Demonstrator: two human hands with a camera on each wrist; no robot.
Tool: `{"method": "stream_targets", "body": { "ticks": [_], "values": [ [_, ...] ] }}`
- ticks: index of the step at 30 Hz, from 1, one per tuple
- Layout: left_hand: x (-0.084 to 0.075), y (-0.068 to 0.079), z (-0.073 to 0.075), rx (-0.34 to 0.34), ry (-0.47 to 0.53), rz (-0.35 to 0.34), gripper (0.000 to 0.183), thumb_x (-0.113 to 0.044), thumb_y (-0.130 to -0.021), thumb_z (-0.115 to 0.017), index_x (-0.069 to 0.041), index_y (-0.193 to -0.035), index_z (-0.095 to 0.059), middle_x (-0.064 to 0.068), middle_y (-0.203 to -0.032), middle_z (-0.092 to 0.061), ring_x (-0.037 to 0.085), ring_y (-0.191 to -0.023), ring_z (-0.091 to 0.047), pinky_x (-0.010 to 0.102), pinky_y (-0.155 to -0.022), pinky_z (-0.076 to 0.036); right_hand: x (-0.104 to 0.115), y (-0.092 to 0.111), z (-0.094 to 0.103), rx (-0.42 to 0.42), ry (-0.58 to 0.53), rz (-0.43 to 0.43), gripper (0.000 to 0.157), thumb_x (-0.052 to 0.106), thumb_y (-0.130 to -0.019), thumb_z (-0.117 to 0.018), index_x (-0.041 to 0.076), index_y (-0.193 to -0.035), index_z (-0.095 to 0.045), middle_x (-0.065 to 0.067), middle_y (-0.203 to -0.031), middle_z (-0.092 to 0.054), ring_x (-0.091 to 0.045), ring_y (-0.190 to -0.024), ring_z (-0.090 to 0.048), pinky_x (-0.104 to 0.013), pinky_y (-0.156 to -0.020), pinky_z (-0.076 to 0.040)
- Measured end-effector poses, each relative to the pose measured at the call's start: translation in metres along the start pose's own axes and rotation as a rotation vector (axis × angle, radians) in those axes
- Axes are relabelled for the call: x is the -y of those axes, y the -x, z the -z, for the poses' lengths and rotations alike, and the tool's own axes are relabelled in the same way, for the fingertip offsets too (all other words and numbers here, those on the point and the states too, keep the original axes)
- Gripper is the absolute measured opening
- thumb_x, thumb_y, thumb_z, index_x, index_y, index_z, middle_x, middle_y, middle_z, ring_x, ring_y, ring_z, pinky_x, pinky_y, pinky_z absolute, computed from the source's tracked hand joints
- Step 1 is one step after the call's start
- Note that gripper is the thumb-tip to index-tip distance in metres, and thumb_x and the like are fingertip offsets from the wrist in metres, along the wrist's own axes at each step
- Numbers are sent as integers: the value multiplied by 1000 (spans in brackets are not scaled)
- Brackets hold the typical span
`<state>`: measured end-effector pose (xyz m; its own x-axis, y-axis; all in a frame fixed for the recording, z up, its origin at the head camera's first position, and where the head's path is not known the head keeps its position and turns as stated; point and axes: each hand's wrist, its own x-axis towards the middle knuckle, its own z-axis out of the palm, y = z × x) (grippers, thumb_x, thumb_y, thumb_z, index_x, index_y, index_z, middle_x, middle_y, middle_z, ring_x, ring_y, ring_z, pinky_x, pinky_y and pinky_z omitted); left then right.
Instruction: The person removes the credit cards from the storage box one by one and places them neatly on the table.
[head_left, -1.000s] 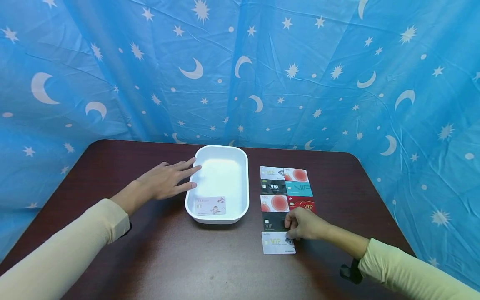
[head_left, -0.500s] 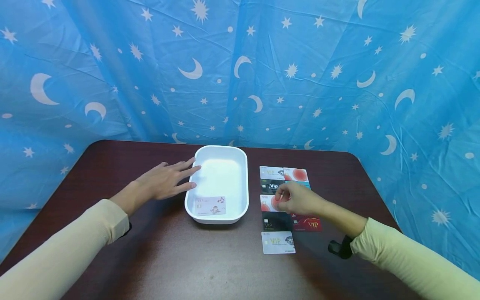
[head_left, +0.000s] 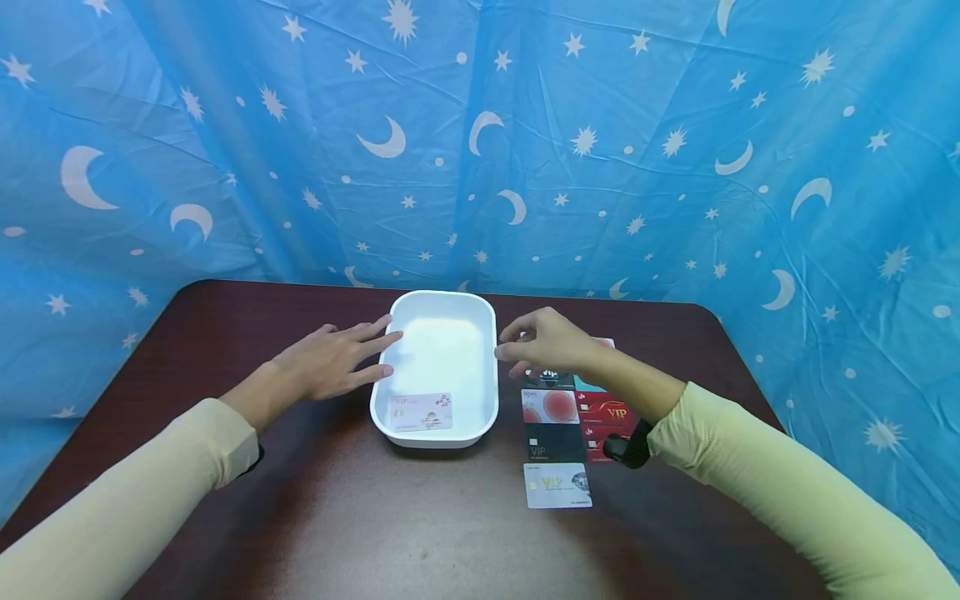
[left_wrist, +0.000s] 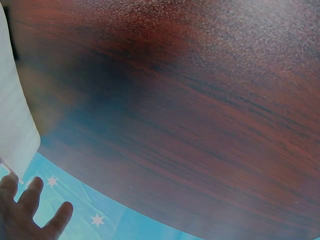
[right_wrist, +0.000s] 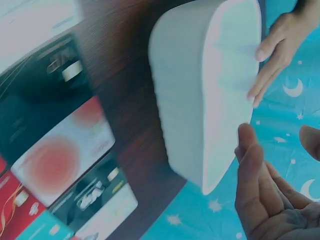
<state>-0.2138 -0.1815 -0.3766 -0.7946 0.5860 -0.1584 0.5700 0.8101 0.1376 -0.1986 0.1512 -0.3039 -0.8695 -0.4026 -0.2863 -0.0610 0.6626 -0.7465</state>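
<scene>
A white plastic tray [head_left: 491, 367] stands on the dark wood table, with one pale VIP card [head_left: 422, 412] lying flat in its near end. My left hand [head_left: 330, 360] rests at the tray's left side, fingers spread and straight over the rim. At the opposite rim is my right hand [head_left: 547, 340], fingertips right beside it; the right wrist view finds the thumb apart from loosely bent fingers [right_wrist: 255, 170], with nothing between them. Under and below that hand lie cards in two columns, including a white-and-red one [head_left: 551, 407], a black VIP card [head_left: 553, 443] and red VIP cards [head_left: 603, 408].
Nearest me, a white VIP card [head_left: 558, 486] ends the left column. My right forearm crosses over the right column and hides part of it. A blue curtain [head_left: 480, 150] with moons and stars hangs behind the table's far edge.
My right hand has left the lower cards and moved up and left to the tray's right rim, uncovering a second red card in the right column. The left hand stays put.
</scene>
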Motion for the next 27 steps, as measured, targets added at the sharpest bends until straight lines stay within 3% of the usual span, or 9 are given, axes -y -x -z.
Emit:
{"method": "stream_targets", "body": {
  "ticks": [3,6,16,27],
  "values": [
    [1,0,0,-1,7,1,68,-57,-103,-38,-18,-158,-30,14,-164,-21,38,-144,-34,69,-108,-28,5,-11,-6,40,-127,-67,39,23,-93,-70,-1,-124,-64,-17,-108,-72,-25,-87,-75,-39,-78,-60],
    [1,1,-1,-4,9,1,68,-57,-103,-38,-18,-158,-31,14,-164,-21,38,-144,-34,69,-108,-29,9,-22,-14,82,-181,-123,46,26,-94,-70,-1,-129,-60,-21,-116,-69,-24,-91,-75,-41,-82,-59],
    [0,0,0,-8,-2,9,66,-55,-103,-41,-18,-157,-32,13,-164,-23,38,-143,-35,69,-108,-29,12,-39,-37,181,-156,-221,63,31,-95,-68,3,-147,-45,-22,-123,-66,-25,-101,-72,-37,-85,-58],
    [0,0,0,-5,-1,4,66,-54,-103,-41,-19,-157,-32,14,-164,-22,39,-143,-35,69,-108,-29,17,-49,-49,211,-162,-289,67,32,-94,-69,4,-148,-41,-24,-125,-63,-30,-109,-68,-40,-91,-55]
  ]
}}
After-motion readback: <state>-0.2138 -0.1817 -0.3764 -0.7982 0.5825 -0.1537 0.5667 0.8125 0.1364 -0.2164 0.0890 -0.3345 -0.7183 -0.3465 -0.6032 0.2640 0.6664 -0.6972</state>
